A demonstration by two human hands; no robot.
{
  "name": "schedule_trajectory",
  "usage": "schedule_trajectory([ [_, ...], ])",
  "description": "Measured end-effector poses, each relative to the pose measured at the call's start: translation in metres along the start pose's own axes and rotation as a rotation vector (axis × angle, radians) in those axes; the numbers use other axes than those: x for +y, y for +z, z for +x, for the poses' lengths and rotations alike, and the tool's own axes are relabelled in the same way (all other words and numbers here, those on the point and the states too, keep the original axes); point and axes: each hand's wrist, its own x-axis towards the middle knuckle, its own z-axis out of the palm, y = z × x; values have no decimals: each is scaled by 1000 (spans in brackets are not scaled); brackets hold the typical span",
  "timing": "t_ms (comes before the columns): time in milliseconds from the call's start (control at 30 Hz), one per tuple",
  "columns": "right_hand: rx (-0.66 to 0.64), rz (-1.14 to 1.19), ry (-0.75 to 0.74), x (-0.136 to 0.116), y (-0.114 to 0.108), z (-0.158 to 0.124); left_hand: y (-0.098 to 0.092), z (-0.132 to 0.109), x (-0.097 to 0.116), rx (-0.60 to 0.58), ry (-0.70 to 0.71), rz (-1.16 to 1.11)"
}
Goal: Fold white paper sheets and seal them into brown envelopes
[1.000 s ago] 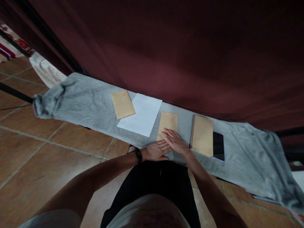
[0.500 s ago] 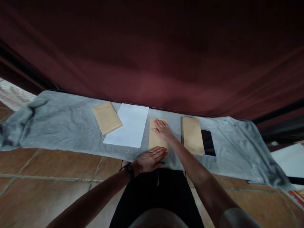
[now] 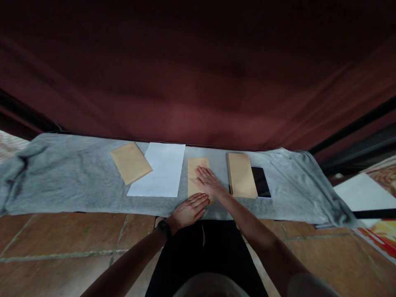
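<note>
A tan paper envelope (image 3: 192,177) lies upright on the grey cloth (image 3: 89,177) in front of me. My right hand (image 3: 208,180) rests flat on its middle, fingers stretched out. Across its lower end lies my left hand (image 3: 191,209), palm down with the fingers extended; a dark band is on that wrist. Neither hand grips anything. To the left, a white sheet (image 3: 163,169) lies partly under another tan envelope or stack (image 3: 131,162). On the right is a stack of tan envelopes (image 3: 242,175), touching a dark phone (image 3: 261,182).
A dark red curtain (image 3: 192,111) hangs behind the far edge of the cloth-covered surface. White paper or board (image 3: 365,192) is at the far right. Tiled floor (image 3: 74,231) shows below the near edge.
My right hand has slid a little down the envelope, toward my left hand. The whole view has shifted slightly, as the camera has turned.
</note>
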Motion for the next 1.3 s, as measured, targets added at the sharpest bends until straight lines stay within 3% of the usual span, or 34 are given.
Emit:
schedule_trajectory([
  [500,5,58,-34,-18,0,-88,7,-7,-5,132,-16,-26],
  [667,-57,43,26,-5,-7,-60,11,-8,-7,176,-16,-32],
  [833,-2,18,141,8,-11,-10,11,-8,-7,170,-26,-37],
  [967,23,3,191,12,-11,12,12,-9,-7,168,-48,-60],
  [1100,19,-15,189,12,-9,12,13,-9,-8,175,-69,-85],
  [1300,22,-30,116,9,-1,-20,14,-9,-6,167,-74,-81],
])
